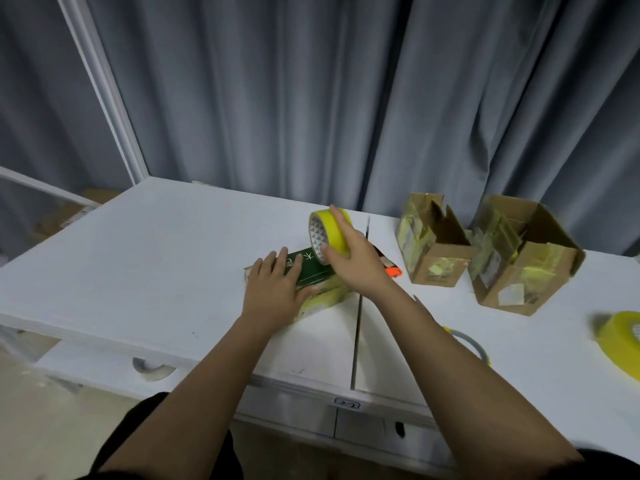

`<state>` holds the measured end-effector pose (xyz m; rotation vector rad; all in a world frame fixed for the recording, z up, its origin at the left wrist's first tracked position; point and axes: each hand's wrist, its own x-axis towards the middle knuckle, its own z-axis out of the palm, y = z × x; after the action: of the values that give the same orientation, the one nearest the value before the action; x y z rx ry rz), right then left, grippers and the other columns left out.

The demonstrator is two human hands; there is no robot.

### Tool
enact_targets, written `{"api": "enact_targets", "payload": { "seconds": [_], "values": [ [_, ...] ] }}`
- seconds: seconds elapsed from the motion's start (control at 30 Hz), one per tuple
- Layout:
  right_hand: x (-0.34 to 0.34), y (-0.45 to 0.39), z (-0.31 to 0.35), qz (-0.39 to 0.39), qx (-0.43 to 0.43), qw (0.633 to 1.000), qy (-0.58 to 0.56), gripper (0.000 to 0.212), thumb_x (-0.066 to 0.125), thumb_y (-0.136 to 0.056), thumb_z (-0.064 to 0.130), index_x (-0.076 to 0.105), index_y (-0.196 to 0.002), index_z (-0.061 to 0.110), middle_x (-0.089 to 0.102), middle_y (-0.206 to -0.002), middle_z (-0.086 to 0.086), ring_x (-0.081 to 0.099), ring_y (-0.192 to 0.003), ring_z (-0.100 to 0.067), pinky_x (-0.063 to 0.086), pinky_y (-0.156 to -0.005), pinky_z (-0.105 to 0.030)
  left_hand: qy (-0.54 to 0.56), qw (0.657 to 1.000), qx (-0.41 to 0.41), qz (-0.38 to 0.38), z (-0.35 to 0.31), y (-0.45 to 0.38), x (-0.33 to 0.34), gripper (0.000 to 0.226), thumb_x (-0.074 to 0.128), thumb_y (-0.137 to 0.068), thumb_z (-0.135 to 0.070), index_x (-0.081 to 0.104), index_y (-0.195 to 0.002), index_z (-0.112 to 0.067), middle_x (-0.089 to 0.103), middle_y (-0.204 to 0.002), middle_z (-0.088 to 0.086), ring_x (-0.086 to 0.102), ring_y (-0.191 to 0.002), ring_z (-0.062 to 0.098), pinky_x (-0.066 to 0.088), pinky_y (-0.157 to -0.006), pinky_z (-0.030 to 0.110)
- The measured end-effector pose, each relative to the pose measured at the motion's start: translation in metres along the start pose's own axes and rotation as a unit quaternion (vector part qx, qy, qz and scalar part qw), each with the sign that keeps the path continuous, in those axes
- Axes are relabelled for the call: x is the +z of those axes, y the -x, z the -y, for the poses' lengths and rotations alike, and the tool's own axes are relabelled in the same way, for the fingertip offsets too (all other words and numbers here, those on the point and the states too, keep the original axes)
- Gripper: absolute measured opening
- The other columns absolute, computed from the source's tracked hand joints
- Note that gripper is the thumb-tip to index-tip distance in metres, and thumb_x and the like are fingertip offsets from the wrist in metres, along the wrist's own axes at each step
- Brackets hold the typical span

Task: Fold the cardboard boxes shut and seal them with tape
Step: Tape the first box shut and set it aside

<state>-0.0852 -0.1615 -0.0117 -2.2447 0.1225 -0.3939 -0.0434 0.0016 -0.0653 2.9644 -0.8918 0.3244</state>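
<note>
Box [313, 271], green-topped, lies on the bench [156, 244] at my twelve, long axis running ten to four. My left hand [277, 289] presses it flat-fingered; my right hand [349, 258] grips the tape roll [329, 233] over its four-o'clock end.

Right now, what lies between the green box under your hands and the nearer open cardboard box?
In the head view, an orange tool lies on the white table between the green box and the open cardboard box, partly hidden by the right hand.

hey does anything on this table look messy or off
Yes. The two brown boxes at the right stand with flaps still up and crumpled yellowish tape hanging off their sides.
</note>
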Motion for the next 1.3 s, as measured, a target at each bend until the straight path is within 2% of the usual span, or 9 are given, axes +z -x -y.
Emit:
{"api": "enact_targets", "payload": {
  "seconds": [0.13, 0.27, 0.43, 0.63, 0.8, 0.87, 1.07, 1.17, 1.3],
  "values": [
    [-0.013, 0.006, 0.011, -0.007, -0.006, 1.0, -0.022, 0.05, 0.056, -0.093, 0.031, 0.041, -0.141, 0.036, 0.051, -0.136, 0.002, 0.045, -0.126, -0.017, 0.037, -0.107, -0.033, 0.024, 1.0, -0.001, -0.011, -0.002, -0.002, 0.001, 0.08, 0.018, -0.089, -0.069, 0.032, -0.147, -0.016, 0.027, -0.153, 0.017, 0.031, -0.137, 0.034, 0.017, -0.112, 0.043],
    [-0.03, 0.058, -0.005, -0.013, -0.002, 1.0, -0.028, 0.029, 0.059, -0.089, 0.035, 0.062, -0.118, 0.032, 0.058, -0.103, 0.032, 0.054, -0.101, 0.001, 0.039, -0.084, -0.006, -0.015, 0.999, -0.022, 0.017, -0.001, -0.008, 0.006, 0.074, 0.018, -0.092, -0.066, 0.016, -0.151, -0.023, 0.014, -0.158, 0.01, 0.02, -0.14, 0.028, 0.011, -0.114, 0.041],
    [-0.018, 0.094, -0.038, 0.042, 0.099, 0.994, -0.035, 0.032, 0.057, -0.092, 0.023, 0.061, -0.123, 0.03, 0.058, -0.129, 0.005, 0.053, -0.115, -0.009, 0.039, -0.092, -0.019, -0.018, 0.999, -0.009, 0.029, -0.001, -0.006, 0.001, 0.074, 0.02, -0.092, -0.066, 0.015, -0.151, -0.023, 0.013, -0.158, 0.01, 0.018, -0.141, 0.029, 0.011, -0.116, 0.042],
    [-0.021, 0.091, -0.042, 0.047, 0.093, 0.995, -0.007, 0.033, 0.06, -0.09, 0.03, 0.059, -0.123, 0.036, 0.059, -0.129, 0.002, 0.056, -0.108, -0.012, 0.042, -0.082, -0.018, 0.005, 0.992, -0.017, 0.121, -0.01, -0.023, -0.027, 0.079, 0.038, -0.091, -0.061, 0.012, -0.15, -0.017, 0.022, -0.152, 0.015, 0.029, -0.135, 0.037, 0.027, -0.11, 0.048],
    [-0.022, 0.092, -0.044, 0.069, 0.109, 0.991, -0.03, 0.035, 0.061, -0.09, 0.028, 0.059, -0.125, 0.033, 0.057, -0.131, 0.004, 0.054, -0.109, -0.009, 0.041, -0.084, -0.02, -0.069, 0.983, 0.076, 0.152, -0.03, -0.043, -0.038, 0.089, 0.049, -0.088, -0.035, -0.017, -0.148, -0.033, -0.025, -0.156, 0.006, -0.012, -0.143, 0.042, 0.007, -0.115, 0.055],
    [-0.022, 0.092, -0.044, 0.071, 0.108, 0.991, -0.033, 0.036, 0.061, -0.09, 0.028, 0.058, -0.126, 0.033, 0.057, -0.13, 0.004, 0.054, -0.107, -0.008, 0.042, -0.084, -0.019, -0.08, 0.972, 0.168, 0.142, -0.032, -0.049, -0.033, 0.081, 0.045, -0.09, -0.029, -0.011, -0.15, -0.03, -0.02, -0.158, 0.004, -0.014, -0.145, 0.031, 0.0, -0.118, 0.047],
    [-0.026, 0.103, -0.042, 0.057, 0.074, 0.991, -0.092, 0.068, 0.068, -0.085, 0.018, 0.036, -0.14, 0.04, 0.045, -0.127, 0.028, 0.044, -0.115, 0.007, 0.039, -0.093, -0.012, 0.02, 0.967, 0.187, 0.169, -0.022, -0.061, -0.029, 0.071, 0.046, -0.094, -0.031, 0.004, -0.152, -0.028, 0.001, -0.16, 0.001, 0.008, -0.146, 0.025, 0.023, -0.113, 0.041],
    [-0.034, 0.113, -0.038, 0.012, 0.004, 0.994, -0.112, 0.082, 0.074, -0.08, 0.012, 0.031, -0.143, 0.042, 0.035, -0.139, 0.034, 0.033, -0.123, 0.02, 0.03, -0.092, 0.001, 0.116, 0.965, 0.169, 0.166, -0.015, -0.064, -0.037, 0.067, 0.058, -0.087, -0.032, 0.025, -0.146, -0.032, 0.034, -0.151, 0.001, 0.037, -0.133, 0.025, 0.036, -0.102, 0.036],
    [-0.046, 0.101, -0.026, -0.111, -0.045, 0.975, -0.186, 0.068, 0.074, -0.075, 0.028, 0.042, -0.133, 0.042, 0.058, -0.12, 0.015, 0.059, -0.106, -0.007, 0.049, -0.085, -0.019, 0.336, 0.919, 0.121, 0.167, -0.006, -0.061, -0.05, 0.029, 0.072, -0.081, -0.034, 0.058, -0.107, -0.027, 0.062, -0.113, -0.007, 0.06, -0.103, 0.013, 0.048, -0.092, 0.036]
  ]
}}
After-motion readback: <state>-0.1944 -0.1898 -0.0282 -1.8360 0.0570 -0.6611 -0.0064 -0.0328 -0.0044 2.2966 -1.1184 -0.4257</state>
